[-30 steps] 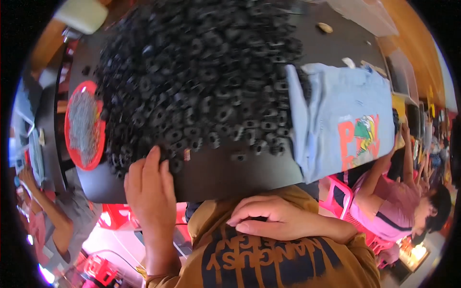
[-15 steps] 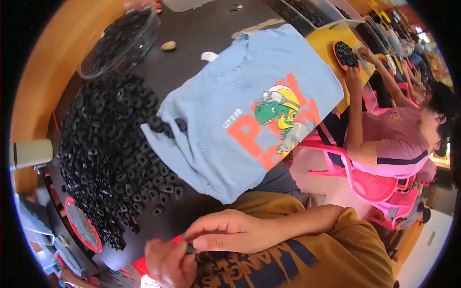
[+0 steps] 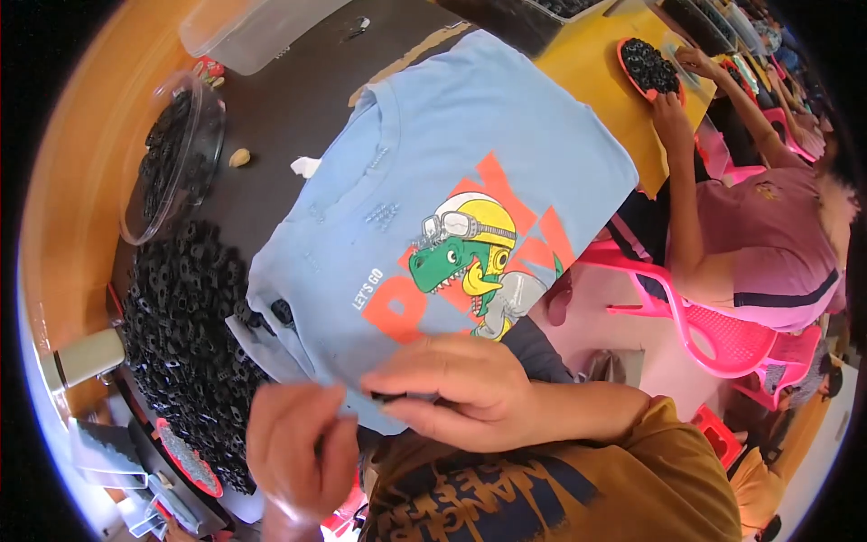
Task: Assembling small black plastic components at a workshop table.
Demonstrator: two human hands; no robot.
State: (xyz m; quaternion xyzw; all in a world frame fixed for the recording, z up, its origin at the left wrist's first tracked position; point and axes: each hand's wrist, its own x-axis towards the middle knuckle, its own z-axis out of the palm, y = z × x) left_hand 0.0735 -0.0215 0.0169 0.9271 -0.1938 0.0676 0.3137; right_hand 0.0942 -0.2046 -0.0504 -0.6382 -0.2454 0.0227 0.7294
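Observation:
My right hand [image 3: 465, 393] is curled over the lower edge of a light blue T-shirt [image 3: 343, 235] with a dinosaur print. A small black part [image 3: 390, 397] shows between its thumb and fingertips. Close beside it on the left, my left hand [image 3: 302, 452] is slightly blurred, its fingers bent in toward the thumb; what they hold, if anything, is hidden. A big heap of small black ring-shaped plastic parts [image 3: 185, 343] lies on the dark table to the left, partly under the shirt's edge.
A clear round bowl [image 3: 212, 135] of black parts stands behind the heap, near a peanut-like tan piece [image 3: 239, 158]. A red-rimmed dish [image 3: 191, 461] of small grey pieces is at lower left. Right, a co-worker [image 3: 777, 235] handles an orange dish [image 3: 623, 56] beside pink chairs [image 3: 722, 339].
Both hands have risen from low in front of my body toward the shirt's lower edge, staying close together. The view has shifted, bringing the shirt nearer and lower.

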